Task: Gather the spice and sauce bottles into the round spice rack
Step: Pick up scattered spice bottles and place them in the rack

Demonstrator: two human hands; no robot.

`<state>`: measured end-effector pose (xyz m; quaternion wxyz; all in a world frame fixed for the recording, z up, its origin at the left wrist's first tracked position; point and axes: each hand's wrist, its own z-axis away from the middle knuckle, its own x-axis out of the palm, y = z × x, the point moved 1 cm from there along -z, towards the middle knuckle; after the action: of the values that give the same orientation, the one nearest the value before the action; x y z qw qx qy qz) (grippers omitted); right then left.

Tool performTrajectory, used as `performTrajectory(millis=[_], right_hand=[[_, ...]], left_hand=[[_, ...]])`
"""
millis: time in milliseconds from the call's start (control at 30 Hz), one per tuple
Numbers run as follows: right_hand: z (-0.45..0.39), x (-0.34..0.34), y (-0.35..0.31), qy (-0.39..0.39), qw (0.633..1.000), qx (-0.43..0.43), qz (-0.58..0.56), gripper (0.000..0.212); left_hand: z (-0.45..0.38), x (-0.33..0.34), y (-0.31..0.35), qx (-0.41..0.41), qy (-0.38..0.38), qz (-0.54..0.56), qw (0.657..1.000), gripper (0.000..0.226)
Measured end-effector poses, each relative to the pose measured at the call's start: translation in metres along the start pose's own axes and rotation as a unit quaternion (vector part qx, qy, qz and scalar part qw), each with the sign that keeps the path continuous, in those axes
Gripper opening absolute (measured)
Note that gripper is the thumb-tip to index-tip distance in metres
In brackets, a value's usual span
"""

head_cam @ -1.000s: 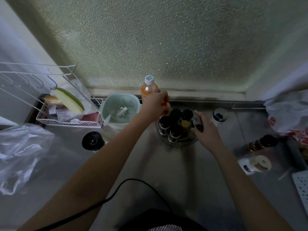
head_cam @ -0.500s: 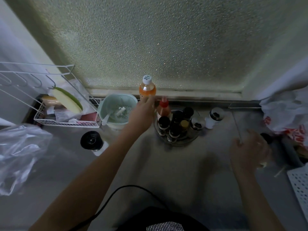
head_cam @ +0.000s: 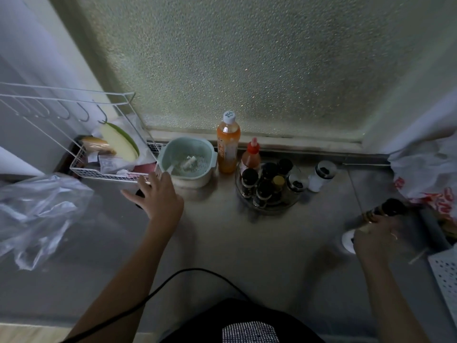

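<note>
The round clear spice rack (head_cam: 268,211) stands near the window with several dark-capped bottles and a red-capped sauce bottle (head_cam: 251,157) in it. An orange bottle (head_cam: 228,147) stands just left of it, and a white jar with a black lid (head_cam: 321,174) just right. My left hand (head_cam: 157,196) hovers with spread fingers over a black-lidded jar (head_cam: 138,194) that it mostly hides. My right hand (head_cam: 376,233) rests, blurred, over a white jar (head_cam: 347,240), with its fingers at a dark bottle (head_cam: 393,207) that lies on its side.
A pale green colander bowl (head_cam: 188,159) and a white wire basket (head_cam: 108,170) sit at the back left. A clear plastic bag (head_cam: 37,209) lies left. A white printed bag (head_cam: 425,174) and a perforated white tray (head_cam: 445,276) are at the right. A black cable (head_cam: 197,272) crosses the front.
My left hand let go of the red-capped bottle in the rack and swung left to the black-lidded jar. My right hand left the rack and moved right to the dark bottle.
</note>
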<state>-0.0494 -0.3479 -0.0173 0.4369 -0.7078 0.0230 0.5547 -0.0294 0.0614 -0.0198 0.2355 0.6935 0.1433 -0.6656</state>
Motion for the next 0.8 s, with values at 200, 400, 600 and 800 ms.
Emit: performTrajectory(millis=[200, 400, 600, 800], right_hand=[[0.002, 0.005, 0.011, -0.056, 0.998, 0.011, -0.025, 0.032], [0.017, -0.001, -0.016, 0.009, 0.996, -0.034, -0.081, 0.043], [0.013, -0.015, -0.070, 0.068, 0.979, -0.128, -0.143, 0.044], [-0.026, 0.002, -0.135, 0.029, 0.956, -0.237, -0.170, 0.043]], left_hand=[[-0.003, 0.004, -0.023, -0.032, -0.073, 0.054, 0.995, 0.055], [0.001, 0.000, -0.021, 0.015, -0.055, 0.101, 0.993, 0.032], [0.023, -0.002, 0.018, 0.108, -0.061, 0.132, 0.984, 0.029], [0.022, -0.004, 0.062, 0.221, -0.067, 0.110, 0.967, 0.039]])
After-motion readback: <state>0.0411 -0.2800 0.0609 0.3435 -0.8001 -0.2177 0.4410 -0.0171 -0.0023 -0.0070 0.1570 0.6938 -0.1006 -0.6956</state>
